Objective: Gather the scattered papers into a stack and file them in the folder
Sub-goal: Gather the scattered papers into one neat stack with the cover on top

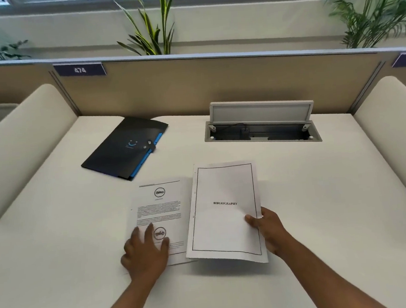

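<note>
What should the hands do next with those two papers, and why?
Probably lay the BIBLIOGRAPHY sheet, pinched by the right hand, onto the printed page that the left hand presses flat on the desk. The two sheets lie side by side, barely overlapping, and the black folder looks closed, so stacking comes first.

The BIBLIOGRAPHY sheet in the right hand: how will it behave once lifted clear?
BIBLIOGRAPHY sheet, pinched at one edge by the right hand, looks thin and light, so it will probably droop. Its near edge already curves slightly, suggesting floppiness.
</note>
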Action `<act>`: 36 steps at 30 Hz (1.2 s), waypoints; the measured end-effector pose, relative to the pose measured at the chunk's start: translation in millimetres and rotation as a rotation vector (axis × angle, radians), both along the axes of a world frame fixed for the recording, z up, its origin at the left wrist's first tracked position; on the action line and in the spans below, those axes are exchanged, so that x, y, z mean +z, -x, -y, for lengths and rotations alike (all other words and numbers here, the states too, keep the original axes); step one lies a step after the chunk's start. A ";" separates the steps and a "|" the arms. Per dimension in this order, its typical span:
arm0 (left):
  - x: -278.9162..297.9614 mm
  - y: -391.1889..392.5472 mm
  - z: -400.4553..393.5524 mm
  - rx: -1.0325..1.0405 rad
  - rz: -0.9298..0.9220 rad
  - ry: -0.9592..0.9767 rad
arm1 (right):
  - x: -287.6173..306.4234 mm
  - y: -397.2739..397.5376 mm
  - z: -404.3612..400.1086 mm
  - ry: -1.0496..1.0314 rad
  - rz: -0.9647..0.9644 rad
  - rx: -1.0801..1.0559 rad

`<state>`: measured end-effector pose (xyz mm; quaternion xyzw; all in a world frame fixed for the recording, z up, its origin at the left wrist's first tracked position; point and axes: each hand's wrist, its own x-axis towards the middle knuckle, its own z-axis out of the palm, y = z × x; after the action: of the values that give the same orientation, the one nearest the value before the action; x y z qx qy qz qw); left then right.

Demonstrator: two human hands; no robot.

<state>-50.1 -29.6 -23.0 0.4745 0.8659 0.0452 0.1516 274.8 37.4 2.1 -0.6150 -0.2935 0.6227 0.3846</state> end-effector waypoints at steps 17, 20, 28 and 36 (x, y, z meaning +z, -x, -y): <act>19.0 44.0 -17.7 -0.043 0.359 0.067 | -5.7 111.2 19.0 0.004 0.632 0.006; 26.9 52.6 -28.9 -0.057 0.548 -0.002 | -2.9 123.4 22.4 0.009 0.749 0.025; 21.6 68.6 -50.8 -0.043 0.942 0.015 | -0.5 153.1 23.7 0.071 0.642 0.050; 9.2 92.3 -53.2 0.008 1.325 0.003 | 7.0 161.0 16.5 0.144 0.399 0.009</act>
<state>-142.4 23.7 -13.8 0.3429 0.5915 0.3268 0.6525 113.8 20.9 9.2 -0.7507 -0.3211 0.5096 0.2712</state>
